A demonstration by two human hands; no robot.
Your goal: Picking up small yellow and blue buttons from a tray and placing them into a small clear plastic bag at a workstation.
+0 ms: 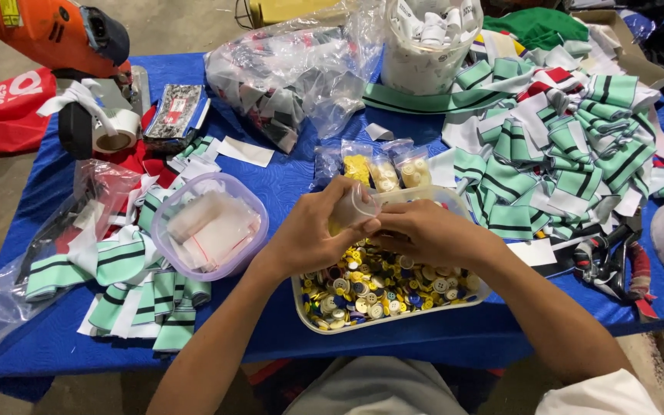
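My left hand (310, 229) and my right hand (424, 230) meet over a clear tray (393, 317) full of mixed buttons in yellow, blue, white and other colours. Together they hold a small clear plastic bag (355, 206); the left hand grips its left side and the right hand pinches its right edge. Behind the tray lie three small clear bags of buttons (384, 170), one yellow and two cream.
A blue cloth (286, 184) covers the table. A lidded tub of small empty bags (207, 224) stands left of the tray. Green-and-white striped fabric strips lie in piles at right (562, 146) and left (128, 284). Large plastic bags (293, 73), a white bucket (424, 46) and a tape roll (113, 132) sit further back.
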